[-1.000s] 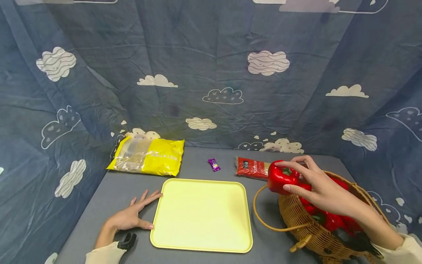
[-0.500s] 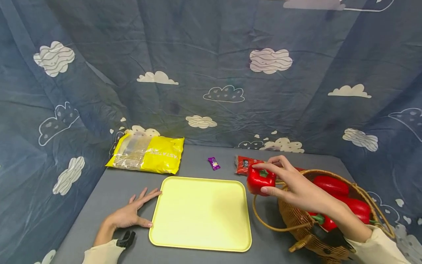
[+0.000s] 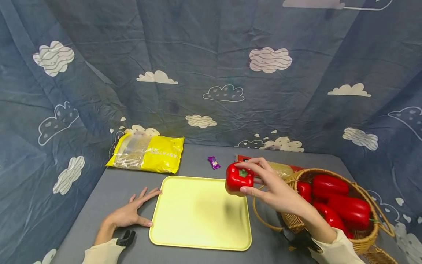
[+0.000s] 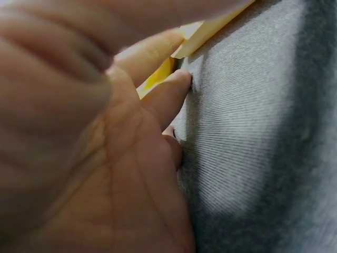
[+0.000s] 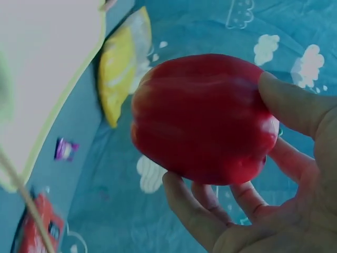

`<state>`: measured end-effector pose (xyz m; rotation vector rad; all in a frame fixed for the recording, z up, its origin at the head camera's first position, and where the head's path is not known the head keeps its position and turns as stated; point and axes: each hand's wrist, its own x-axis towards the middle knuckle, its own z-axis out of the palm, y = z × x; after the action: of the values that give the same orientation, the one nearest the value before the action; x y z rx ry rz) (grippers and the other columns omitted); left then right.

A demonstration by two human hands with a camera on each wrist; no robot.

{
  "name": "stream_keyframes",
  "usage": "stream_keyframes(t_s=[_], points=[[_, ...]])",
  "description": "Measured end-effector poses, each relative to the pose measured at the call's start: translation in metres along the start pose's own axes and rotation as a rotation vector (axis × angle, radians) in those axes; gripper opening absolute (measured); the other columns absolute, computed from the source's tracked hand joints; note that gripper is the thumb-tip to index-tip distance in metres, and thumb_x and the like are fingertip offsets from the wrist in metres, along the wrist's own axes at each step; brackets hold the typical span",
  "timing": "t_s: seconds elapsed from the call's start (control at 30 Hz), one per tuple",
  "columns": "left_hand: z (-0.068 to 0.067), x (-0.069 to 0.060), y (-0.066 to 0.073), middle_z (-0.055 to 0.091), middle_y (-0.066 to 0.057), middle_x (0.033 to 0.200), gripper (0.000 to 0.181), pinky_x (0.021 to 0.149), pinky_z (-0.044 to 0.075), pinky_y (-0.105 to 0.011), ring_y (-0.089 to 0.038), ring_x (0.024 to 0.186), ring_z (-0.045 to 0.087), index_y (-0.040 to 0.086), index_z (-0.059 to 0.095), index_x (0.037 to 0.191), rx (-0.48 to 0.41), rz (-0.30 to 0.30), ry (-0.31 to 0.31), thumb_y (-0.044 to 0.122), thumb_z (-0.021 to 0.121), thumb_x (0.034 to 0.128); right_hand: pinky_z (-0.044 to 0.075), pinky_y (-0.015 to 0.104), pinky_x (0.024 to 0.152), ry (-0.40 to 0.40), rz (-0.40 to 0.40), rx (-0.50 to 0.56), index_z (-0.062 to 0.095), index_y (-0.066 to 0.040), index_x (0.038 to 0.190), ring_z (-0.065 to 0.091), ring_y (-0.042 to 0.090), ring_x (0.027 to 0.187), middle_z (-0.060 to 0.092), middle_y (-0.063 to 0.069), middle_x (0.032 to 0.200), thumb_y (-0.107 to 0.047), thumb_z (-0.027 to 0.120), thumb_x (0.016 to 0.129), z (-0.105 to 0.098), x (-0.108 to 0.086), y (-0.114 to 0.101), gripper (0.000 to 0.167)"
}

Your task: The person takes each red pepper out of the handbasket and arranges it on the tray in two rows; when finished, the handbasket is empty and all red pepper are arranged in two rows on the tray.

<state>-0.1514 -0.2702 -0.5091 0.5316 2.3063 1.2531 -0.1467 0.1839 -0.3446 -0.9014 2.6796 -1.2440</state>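
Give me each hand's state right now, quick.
Left hand: open, at the edge of the tray.
Right hand: closed, holding a pepper.

Right hand [image 3: 275, 191] with red bell pepper [image 3: 234, 180] moved left: from left side of wicker basket [image 3: 361, 246] to over far right corner of yellow tray [image 3: 191, 216]. Soft shadow [image 3: 232, 208] now on tray's right part. Forearm [image 3: 314, 222] and sleeve [image 3: 334, 249] shifted left too, baring more peppers [image 3: 350, 211] and near rim of basket. Red packet [image 3: 280, 169]: left end now largely hidden, pale middle exposed.
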Motion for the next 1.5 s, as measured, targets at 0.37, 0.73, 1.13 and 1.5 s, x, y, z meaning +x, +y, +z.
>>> stream_keyframes(t_s=[0.37,0.73,1.13,1.5], points=[[-0.002,0.001,-0.001,0.009,-0.016,0.168,0.101,0.109,-0.022,-0.074,-0.049,0.150,-0.020,0.022,0.030,0.159,0.006,-0.024,0.001,0.029,0.087,0.0765,0.056,0.037,0.097,-0.026,-0.047,0.060,0.054,-0.024,0.144,0.050,0.020,0.122,0.046,0.004,0.136,-0.025,0.076,0.091,0.032,0.026,-0.007,0.058],[0.001,-0.004,-0.003,-0.002,-0.023,0.167,0.112,0.106,-0.016,-0.079,-0.053,0.147,-0.022,0.022,0.018,0.162,-0.001,-0.073,0.014,0.030,0.088,0.0748,0.057,0.036,0.095,-0.056,-0.048,0.096,0.056,-0.023,0.141,0.053,0.018,0.119,0.047,0.002,0.134,-0.023,0.076,0.091,0.066,0.054,-0.007,0.054],[0.000,0.001,-0.002,0.005,-0.018,0.169,0.112,0.111,-0.019,-0.073,-0.046,0.151,-0.017,0.022,0.021,0.162,0.024,-0.074,0.016,0.032,0.089,0.0736,0.054,0.045,0.101,-0.048,-0.036,0.199,0.055,-0.014,0.141,0.056,0.025,0.120,0.050,0.009,0.131,-0.015,0.079,0.088,0.089,0.077,-0.007,0.058],[-0.001,-0.001,0.000,0.008,-0.017,0.169,0.108,0.111,-0.018,-0.073,-0.046,0.151,-0.017,0.020,0.022,0.162,0.004,-0.069,0.018,0.029,0.087,0.0756,0.058,0.041,0.095,-0.034,-0.026,0.168,0.058,-0.013,0.137,0.057,0.020,0.116,0.054,0.007,0.129,-0.014,0.080,0.086,0.112,0.094,-0.001,0.055]])
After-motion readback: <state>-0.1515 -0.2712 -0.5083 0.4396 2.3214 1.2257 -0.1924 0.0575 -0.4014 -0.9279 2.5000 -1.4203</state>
